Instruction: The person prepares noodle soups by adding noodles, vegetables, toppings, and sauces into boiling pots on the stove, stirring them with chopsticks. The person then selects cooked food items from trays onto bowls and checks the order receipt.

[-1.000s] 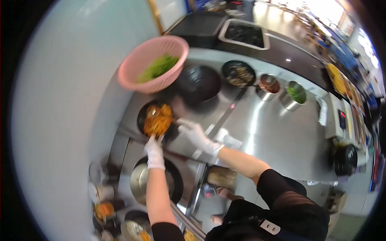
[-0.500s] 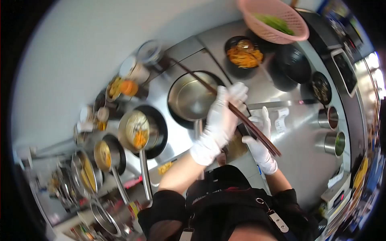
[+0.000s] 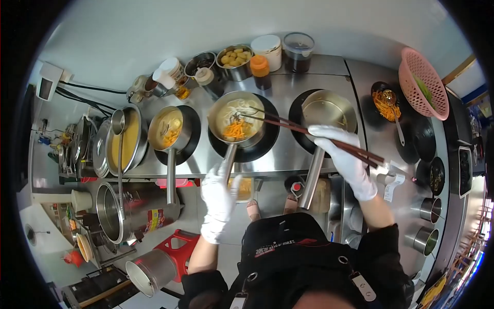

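My right hand (image 3: 342, 154), in a white glove, is closed around long dark chopsticks (image 3: 293, 125). Their tips reach into the middle saucepan (image 3: 212, 116), at the pale noodles (image 3: 237, 109) beside shredded orange vegetable (image 3: 234, 130). My gloved left hand (image 3: 218, 200) is at this saucepan's handle (image 3: 231, 157), thumb on one side and fingers on the other; it covers the handle's lower end. To the right, another saucepan (image 3: 350, 110) holds clear liquid, its handle pointing towards me below my right hand. A smaller saucepan (image 3: 154, 131) on the left contains similar food in broth.
Jars, a bottle with an orange cap (image 3: 260, 66) and a pot of yellowish pieces (image 3: 234, 55) line the wall. A ladle (image 3: 120, 154) rests across a wide yellow-filled pot (image 3: 138, 135). At right are a bowl of orange shreds (image 3: 385, 105) and a pink basket (image 3: 423, 77).
The view has swung left. The chopsticks, earlier in my left hand, are now in my right, their tips in the middle saucepan. My left hand has moved to that saucepan's handle.
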### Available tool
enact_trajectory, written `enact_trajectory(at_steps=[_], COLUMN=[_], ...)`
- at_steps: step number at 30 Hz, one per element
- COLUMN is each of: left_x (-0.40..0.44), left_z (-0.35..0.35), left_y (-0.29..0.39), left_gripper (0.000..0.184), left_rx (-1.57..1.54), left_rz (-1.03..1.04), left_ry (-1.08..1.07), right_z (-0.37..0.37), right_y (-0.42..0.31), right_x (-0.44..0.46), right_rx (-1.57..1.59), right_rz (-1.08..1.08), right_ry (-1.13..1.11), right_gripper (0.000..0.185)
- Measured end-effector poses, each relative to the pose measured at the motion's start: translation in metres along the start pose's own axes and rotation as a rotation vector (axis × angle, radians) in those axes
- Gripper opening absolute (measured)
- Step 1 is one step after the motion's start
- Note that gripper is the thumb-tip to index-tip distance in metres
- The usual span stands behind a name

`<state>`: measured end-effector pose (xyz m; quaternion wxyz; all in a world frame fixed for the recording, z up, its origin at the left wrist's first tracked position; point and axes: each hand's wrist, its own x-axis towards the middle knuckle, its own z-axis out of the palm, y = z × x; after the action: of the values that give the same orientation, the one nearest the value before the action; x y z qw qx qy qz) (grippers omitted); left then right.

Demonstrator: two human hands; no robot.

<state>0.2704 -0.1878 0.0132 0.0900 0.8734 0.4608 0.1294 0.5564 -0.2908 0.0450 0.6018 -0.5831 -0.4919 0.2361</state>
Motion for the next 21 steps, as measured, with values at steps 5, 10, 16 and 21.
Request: enact_trajectory(at_steps=[5,10,16,21], left_x=[-0.052,-0.06,-0.062,-0.059], left_z=[0.044,0.052,0.069,0.057], left_y=[-0.1,-0.102,-0.121,-0.12], left_gripper=[0.072,0.062,0.064,0.041], left_rx=[-0.452,-0.604,-0.743,-1.001], left_rz=[-0.283,-0.242,-0.214,-0.322], left_ry=[-0.402,-0.388,-0.487,-0.577], right_z=[0.072,0.138,0.119,0.123], right_y=[0.011,0.042,-0.044,-0.038], right_x=[0.031,0.045,-0.019,-0.088], right_rx=[0.055,0.211,-0.136,-0.266], right_rz=[0.098,0.18,0.127,0.25], right_ry=[-0.132,-0.02,0.227,0.335], right_gripper=[0.012,0.012,0.014,0.021])
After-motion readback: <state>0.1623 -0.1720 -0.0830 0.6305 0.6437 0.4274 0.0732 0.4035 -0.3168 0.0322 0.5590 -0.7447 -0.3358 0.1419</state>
